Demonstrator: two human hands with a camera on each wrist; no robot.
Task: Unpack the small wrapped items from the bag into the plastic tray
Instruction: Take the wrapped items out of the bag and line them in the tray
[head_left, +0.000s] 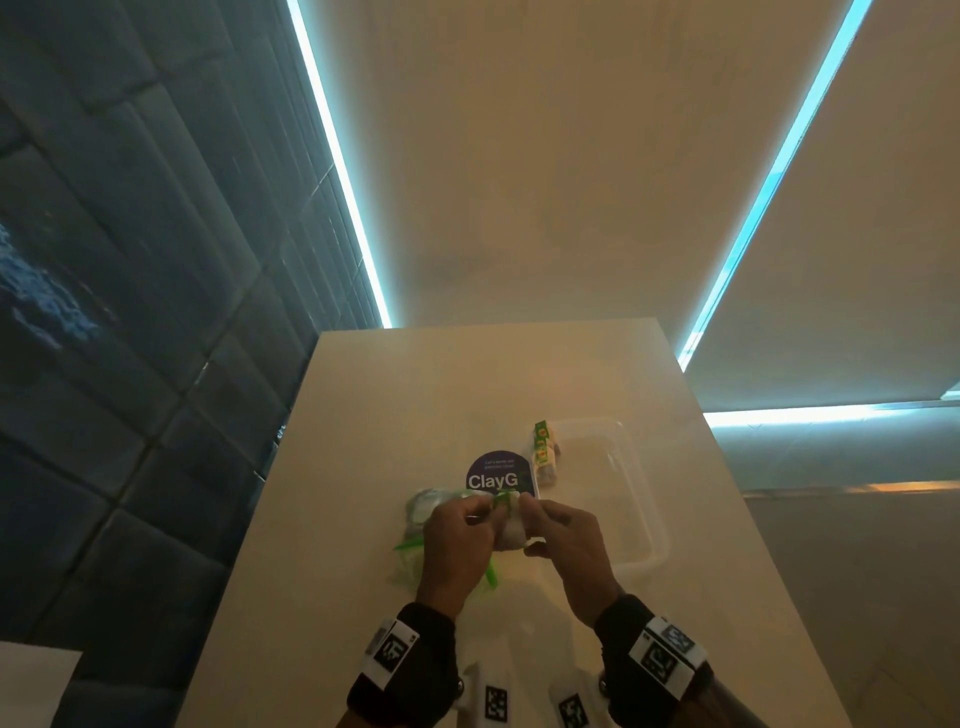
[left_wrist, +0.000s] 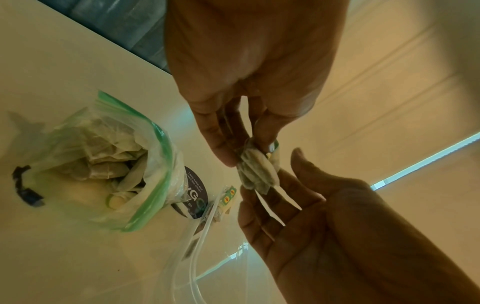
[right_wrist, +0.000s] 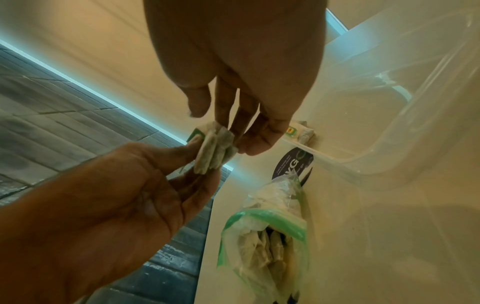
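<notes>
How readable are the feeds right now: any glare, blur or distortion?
Head view: cyan light strips flare, warm dim cast, clear plastic tray faint. Left wrist view: wide-angle stretch, green-edged zip bag fairly sharp. Right wrist view: right hand looms large; pale wrapped items slightly soft.

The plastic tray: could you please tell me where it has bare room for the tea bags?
The plastic tray is bare on its floor from the middle to its near wall. Its far-left corner is crowded by tagged tea bags. Left of it lie the purple sticker and zip bag.
</notes>
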